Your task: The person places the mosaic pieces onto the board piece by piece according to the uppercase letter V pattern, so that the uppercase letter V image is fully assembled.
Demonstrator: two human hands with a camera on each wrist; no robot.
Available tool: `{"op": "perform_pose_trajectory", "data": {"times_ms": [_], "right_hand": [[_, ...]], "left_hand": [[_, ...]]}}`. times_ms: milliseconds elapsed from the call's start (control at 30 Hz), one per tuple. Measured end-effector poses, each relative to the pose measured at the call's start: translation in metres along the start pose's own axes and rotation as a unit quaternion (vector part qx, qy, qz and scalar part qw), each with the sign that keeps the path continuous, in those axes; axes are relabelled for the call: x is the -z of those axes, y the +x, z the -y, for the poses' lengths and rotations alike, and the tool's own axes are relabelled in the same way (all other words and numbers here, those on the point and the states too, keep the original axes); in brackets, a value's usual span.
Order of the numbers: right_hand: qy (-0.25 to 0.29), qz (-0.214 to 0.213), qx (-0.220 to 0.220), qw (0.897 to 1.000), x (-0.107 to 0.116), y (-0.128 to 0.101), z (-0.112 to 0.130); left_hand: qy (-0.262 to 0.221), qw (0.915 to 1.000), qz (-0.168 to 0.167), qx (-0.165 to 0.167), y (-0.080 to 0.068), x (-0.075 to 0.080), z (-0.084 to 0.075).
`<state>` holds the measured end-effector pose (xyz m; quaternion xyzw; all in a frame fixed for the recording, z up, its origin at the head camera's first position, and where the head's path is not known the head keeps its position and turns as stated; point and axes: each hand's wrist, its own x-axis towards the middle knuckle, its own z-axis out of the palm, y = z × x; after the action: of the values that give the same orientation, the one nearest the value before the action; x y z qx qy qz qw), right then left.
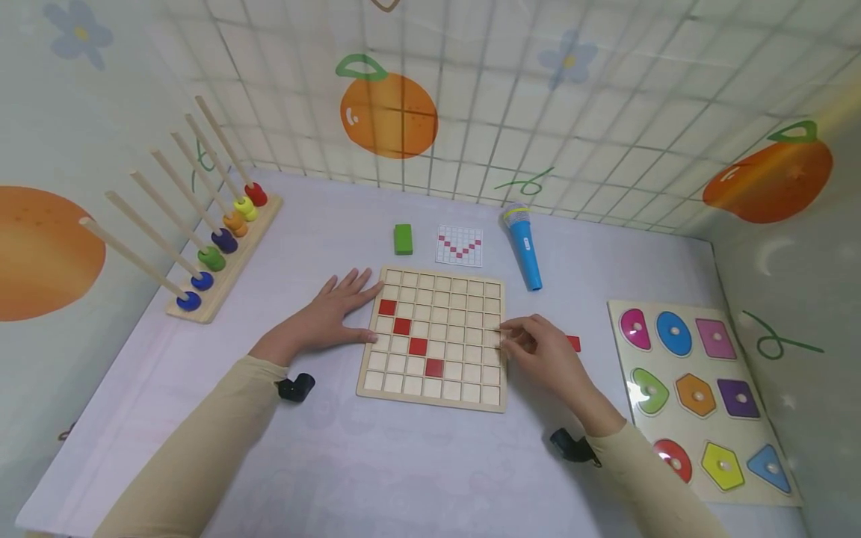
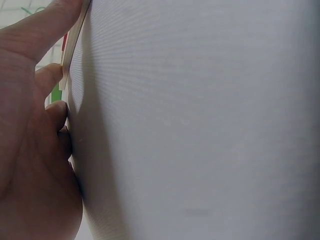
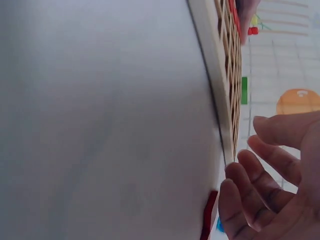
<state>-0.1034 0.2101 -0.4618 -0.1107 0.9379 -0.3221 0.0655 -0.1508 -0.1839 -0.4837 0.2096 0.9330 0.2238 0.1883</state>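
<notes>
Step in hand: your left hand (image 1: 329, 317) lies spread at the grid board (image 1: 436, 338)'s nine o'clock edge (steadying it); your right hand (image 1: 541, 351), fingers loosely curled and holding nothing, touches three o'clock. Next, likely: fetch the red tile (image 1: 573, 343).

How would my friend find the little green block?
Start at the wooden grid board between the hands. Look past its far left corner, beside the small pattern card. The green rectangular block lies there, alone on the table, the only plain green piece.
</notes>
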Motion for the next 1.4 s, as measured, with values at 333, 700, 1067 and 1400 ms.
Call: {"op": "perform_pose_trajectory", "data": {"times_ms": [333, 700, 1067, 1400], "right_hand": [[-0.025, -0.029, -0.033, 0.999, 0.014, -0.008, -0.02], [-0.049, -0.027, -0.062, 0.997, 0.019, -0.009, -0.034], [-0.047, -0.024, -0.064, 0.997, 0.017, -0.007, -0.034], [-0.055, -0.002, -0.066, 0.996, 0.018, -0.006, -0.033]], "left_hand": [[-0.001, 1.0, 0.001, 0.004, 0.0, 0.001, -0.001], [-0.003, 1.0, 0.003, 0.006, -0.001, 0.003, -0.004], [0.002, 1.0, 0.004, 0.005, 0.0, 0.001, -0.002], [0.002, 1.0, 0.001, 0.005, 0.0, -0.001, 0.0]]}}
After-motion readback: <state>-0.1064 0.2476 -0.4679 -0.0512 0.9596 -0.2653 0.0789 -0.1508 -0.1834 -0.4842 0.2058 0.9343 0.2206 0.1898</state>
